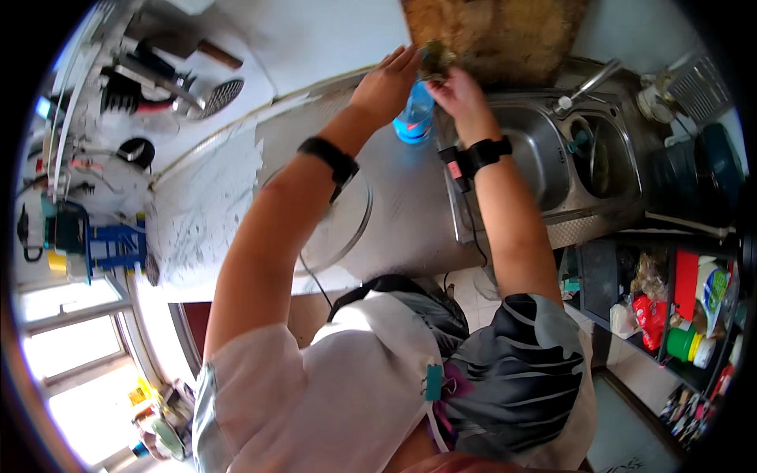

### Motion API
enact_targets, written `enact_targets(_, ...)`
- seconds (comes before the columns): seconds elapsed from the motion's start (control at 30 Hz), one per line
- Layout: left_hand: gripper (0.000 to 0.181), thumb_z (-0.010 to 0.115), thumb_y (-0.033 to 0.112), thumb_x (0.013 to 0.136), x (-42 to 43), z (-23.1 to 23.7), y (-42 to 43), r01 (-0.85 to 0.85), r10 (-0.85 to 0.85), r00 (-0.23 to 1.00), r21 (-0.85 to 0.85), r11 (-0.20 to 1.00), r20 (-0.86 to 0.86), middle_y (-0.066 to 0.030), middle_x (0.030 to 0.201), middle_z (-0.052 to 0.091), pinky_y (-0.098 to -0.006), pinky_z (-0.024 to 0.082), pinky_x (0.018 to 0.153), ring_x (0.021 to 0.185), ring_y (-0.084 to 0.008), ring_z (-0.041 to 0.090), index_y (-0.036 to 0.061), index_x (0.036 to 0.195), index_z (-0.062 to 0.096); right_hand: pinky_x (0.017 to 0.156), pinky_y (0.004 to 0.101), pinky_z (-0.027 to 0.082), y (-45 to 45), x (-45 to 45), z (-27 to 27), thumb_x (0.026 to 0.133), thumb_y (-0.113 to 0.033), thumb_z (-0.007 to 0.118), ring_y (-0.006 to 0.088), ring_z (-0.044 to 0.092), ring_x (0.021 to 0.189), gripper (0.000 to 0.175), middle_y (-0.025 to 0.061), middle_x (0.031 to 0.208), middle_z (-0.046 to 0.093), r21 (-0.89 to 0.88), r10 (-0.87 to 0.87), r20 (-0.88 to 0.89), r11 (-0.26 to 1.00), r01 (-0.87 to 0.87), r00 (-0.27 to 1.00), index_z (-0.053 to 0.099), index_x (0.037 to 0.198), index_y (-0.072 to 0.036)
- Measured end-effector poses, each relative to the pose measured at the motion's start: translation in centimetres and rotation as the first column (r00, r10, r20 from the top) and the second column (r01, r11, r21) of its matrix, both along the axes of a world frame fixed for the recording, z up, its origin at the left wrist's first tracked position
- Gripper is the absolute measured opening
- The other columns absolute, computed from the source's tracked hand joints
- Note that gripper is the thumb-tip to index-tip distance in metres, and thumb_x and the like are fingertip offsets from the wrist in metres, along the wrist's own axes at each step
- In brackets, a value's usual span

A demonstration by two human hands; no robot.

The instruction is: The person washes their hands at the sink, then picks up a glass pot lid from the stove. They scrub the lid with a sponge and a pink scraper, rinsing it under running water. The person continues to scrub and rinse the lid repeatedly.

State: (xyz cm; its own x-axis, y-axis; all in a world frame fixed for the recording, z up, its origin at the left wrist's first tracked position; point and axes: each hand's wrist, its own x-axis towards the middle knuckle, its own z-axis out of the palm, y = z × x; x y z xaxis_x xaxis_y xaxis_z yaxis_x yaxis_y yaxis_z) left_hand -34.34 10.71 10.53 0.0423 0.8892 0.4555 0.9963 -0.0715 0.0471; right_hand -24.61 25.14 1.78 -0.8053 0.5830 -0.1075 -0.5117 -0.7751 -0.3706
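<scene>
Near the far edge of the steel counter (396,201), my right hand (458,94) pinches a crumpled greenish-brown item (437,60), too blurred to name more exactly. My left hand (387,80) is just left of it, palm down with the fingers stretched out together. Whether those fingers press on the item or on the bottle is hidden. Below and between both hands, a clear plastic bottle (416,115) with a blue label and bluish tint stands on the counter; its top is covered. Black straps circle both wrists.
A brown wooden board (497,35) leans against the wall behind the hands. To the right is a double-bowl steel sink (532,154) with a faucet (582,88). A round glass lid (368,216) lies under my left forearm. Utensils, including a slotted skimmer (222,97), hang at left.
</scene>
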Motion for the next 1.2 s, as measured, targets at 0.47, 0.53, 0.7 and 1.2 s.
enact_targets(0.47,0.073,0.064,0.031,0.081,-12.6,-10.5,-38.7,-0.73,0.775,0.582,-0.261,0.631,0.247,-0.0185,0.139,0.036,-0.0468,0.03,0.103,0.129,-0.0391,0.032,0.005,0.139,0.029,0.075,0.0305,0.051,-18.1,5.3,-0.4,0.093,-0.016,0.051,0.0161,0.061,0.093,0.026,0.0037,0.104,0.062,0.492,-0.062,0.569,0.825,-0.279,0.82,0.057,0.115,-0.004)
enact_targets(0.53,0.074,0.063,0.03,0.083,-12.6,-13.8,-42.4,-0.749,0.754,0.301,-0.344,0.566,0.584,-0.0165,0.136,0.04,-0.045,0.033,0.101,0.128,-0.0358,0.035,0.0057,0.141,0.024,0.071,0.0279,0.05,-21.8,3.5,-0.3,0.09,-0.017,0.055,0.0138,0.061,0.085,0.021,0.0027,0.097,0.065,0.725,-0.201,0.625,0.507,-0.466,0.754,0.063,0.105,-0.004)
enact_targets(0.7,0.071,0.05,0.036,0.093,-7.3,-12.9,-42.5,-0.354,0.168,-0.593,-0.443,0.824,0.787,-0.0155,0.135,0.042,-0.0388,0.05,0.081,0.106,-0.0298,0.058,0.0089,0.145,0.01,0.085,0.0382,0.048,-30.7,2.5,-0.1,0.084,-0.011,0.057,0.0328,0.057,0.099,0.019,0.0134,0.106,0.063,0.709,-0.217,0.421,-0.527,-0.468,0.881,0.064,0.098,-0.001)
enact_targets(1.2,0.061,0.04,0.035,0.097,-6.9,-11.7,-38.0,-0.198,-0.121,-0.596,0.001,0.98,0.794,-0.0162,0.143,0.031,-0.0493,0.045,0.092,0.119,-0.0354,0.047,0.0239,0.146,0.005,0.112,0.0437,0.012,-28.8,-9.1,-7.7,0.092,-0.049,0.034,0.0432,0.008,0.137,0.074,0.0276,0.148,0.004,0.404,-0.653,0.558,-0.325,-0.855,0.512,0.014,0.142,0.001)
